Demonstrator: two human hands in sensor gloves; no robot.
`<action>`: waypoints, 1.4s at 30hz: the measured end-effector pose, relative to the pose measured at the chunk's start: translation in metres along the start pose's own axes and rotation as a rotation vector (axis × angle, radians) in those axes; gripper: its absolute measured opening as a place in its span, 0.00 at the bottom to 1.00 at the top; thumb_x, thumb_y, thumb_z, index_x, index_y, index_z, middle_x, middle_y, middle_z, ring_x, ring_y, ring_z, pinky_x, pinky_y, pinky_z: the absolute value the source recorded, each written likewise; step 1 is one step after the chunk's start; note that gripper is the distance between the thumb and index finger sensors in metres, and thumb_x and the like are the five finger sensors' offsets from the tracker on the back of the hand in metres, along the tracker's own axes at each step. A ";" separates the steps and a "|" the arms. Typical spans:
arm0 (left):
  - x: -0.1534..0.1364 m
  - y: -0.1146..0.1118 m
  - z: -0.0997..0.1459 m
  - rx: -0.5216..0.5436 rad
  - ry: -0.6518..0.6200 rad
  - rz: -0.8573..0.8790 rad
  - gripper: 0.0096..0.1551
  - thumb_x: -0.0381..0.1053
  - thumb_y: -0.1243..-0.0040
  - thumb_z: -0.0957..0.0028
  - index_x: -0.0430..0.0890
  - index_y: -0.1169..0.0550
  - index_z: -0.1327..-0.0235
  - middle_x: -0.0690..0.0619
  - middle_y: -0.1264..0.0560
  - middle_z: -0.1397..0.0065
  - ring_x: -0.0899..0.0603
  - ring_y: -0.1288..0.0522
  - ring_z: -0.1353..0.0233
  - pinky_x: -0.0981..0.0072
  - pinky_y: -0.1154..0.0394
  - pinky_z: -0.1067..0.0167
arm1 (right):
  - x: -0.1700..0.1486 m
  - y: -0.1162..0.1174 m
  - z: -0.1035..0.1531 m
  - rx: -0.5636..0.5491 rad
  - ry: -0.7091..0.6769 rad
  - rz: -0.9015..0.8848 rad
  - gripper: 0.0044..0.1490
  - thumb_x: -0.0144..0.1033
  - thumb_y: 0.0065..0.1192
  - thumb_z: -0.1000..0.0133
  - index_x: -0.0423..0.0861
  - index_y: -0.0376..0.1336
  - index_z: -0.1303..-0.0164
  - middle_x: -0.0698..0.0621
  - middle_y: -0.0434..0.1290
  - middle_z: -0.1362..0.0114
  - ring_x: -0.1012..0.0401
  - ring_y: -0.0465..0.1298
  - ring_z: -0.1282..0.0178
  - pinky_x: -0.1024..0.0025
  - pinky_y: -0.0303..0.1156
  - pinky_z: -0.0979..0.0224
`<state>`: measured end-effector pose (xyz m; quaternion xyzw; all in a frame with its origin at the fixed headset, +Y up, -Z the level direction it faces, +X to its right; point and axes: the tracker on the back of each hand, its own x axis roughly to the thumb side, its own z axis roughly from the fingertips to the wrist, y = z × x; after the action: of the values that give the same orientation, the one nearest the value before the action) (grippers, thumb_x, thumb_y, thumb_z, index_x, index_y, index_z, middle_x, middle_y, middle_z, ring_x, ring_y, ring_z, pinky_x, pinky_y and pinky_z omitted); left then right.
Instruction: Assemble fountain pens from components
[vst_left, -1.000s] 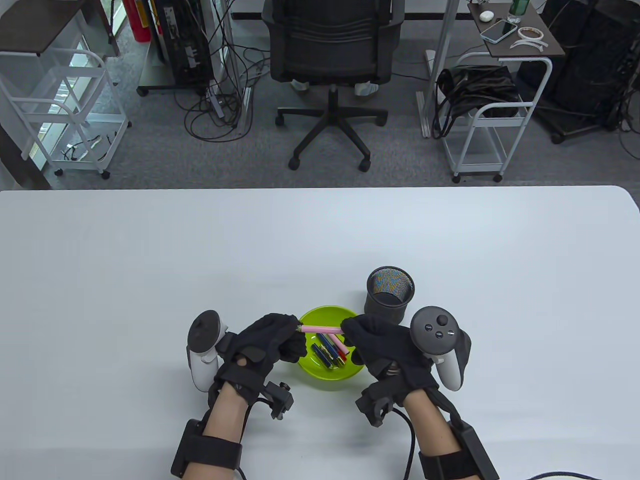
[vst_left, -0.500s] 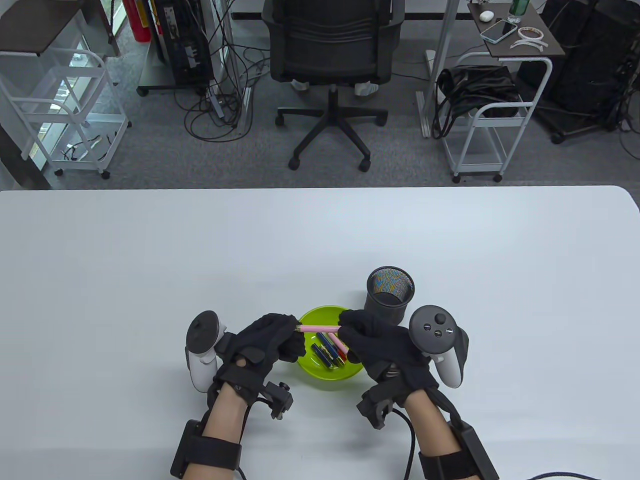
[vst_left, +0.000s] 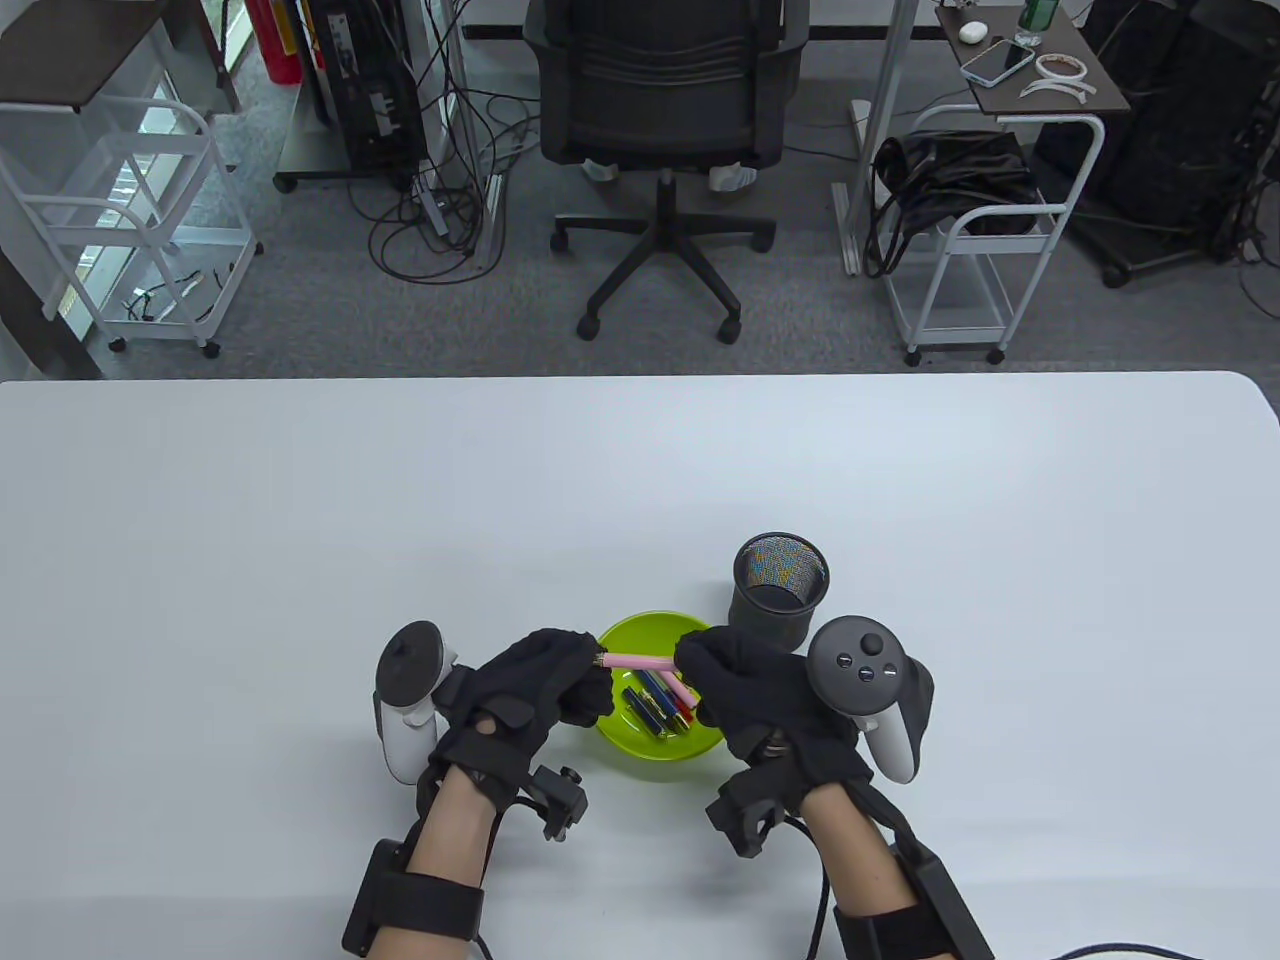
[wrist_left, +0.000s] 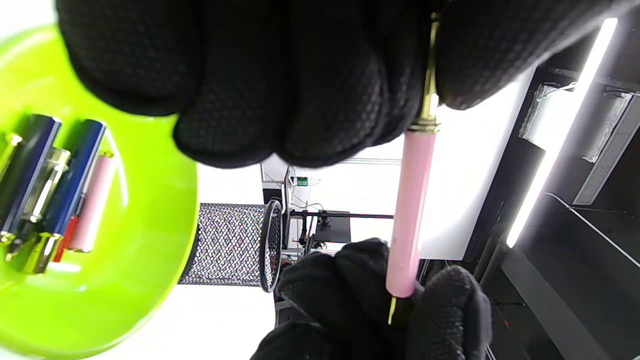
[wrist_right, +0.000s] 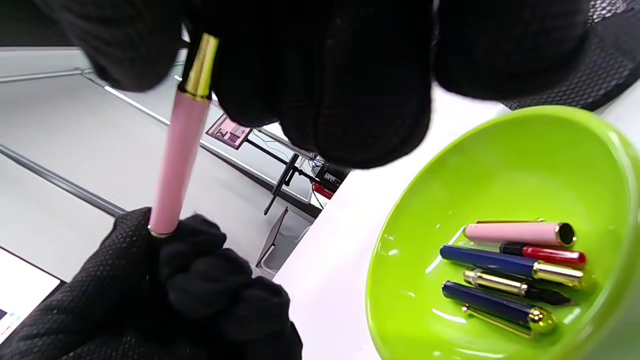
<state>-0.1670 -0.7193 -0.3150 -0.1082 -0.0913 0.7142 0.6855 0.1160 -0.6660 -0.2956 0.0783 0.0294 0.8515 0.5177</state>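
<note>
A pink pen barrel (vst_left: 638, 661) with gold trim is held level above the green bowl (vst_left: 630, 740), between both hands. My left hand (vst_left: 545, 680) grips its left end; my right hand (vst_left: 745, 680) grips its right end. The barrel also shows in the left wrist view (wrist_left: 412, 210) and in the right wrist view (wrist_right: 180, 140). In the bowl lie a pink cap (wrist_right: 520, 233), a red part (wrist_right: 545, 253), blue barrels and caps (wrist_right: 495, 267) and a gold and black nib section (wrist_right: 515, 288).
A black mesh pen cup (vst_left: 781, 588) stands just behind the bowl, right of centre, close to my right hand. The white table (vst_left: 300, 520) stretches wide around the bowl. An office chair and carts stand on the floor beyond the far edge.
My right hand has shifted slightly left along the pink barrel, so less of the barrel shows between the hands. The left hand has stayed in place.
</note>
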 end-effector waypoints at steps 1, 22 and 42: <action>0.000 0.000 0.000 0.004 0.000 0.001 0.20 0.61 0.42 0.42 0.47 0.16 0.55 0.49 0.16 0.53 0.40 0.18 0.48 0.44 0.23 0.49 | -0.001 0.000 -0.001 0.013 -0.003 -0.015 0.36 0.60 0.62 0.51 0.46 0.72 0.42 0.43 0.80 0.42 0.53 0.84 0.62 0.53 0.80 0.62; 0.003 -0.004 0.000 -0.021 -0.022 0.001 0.21 0.62 0.43 0.42 0.47 0.15 0.57 0.49 0.15 0.55 0.41 0.17 0.50 0.45 0.23 0.50 | -0.001 0.001 -0.001 0.029 -0.021 -0.036 0.37 0.62 0.55 0.50 0.46 0.75 0.47 0.42 0.82 0.48 0.53 0.84 0.64 0.52 0.80 0.63; 0.001 -0.003 0.000 -0.026 -0.014 0.021 0.21 0.62 0.42 0.42 0.46 0.13 0.62 0.50 0.14 0.60 0.42 0.16 0.53 0.45 0.21 0.52 | 0.002 -0.002 0.001 -0.010 -0.033 -0.012 0.33 0.62 0.57 0.51 0.48 0.79 0.56 0.44 0.84 0.51 0.53 0.85 0.66 0.52 0.81 0.63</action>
<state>-0.1641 -0.7178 -0.3147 -0.1128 -0.1042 0.7209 0.6758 0.1168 -0.6633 -0.2943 0.0893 0.0172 0.8470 0.5238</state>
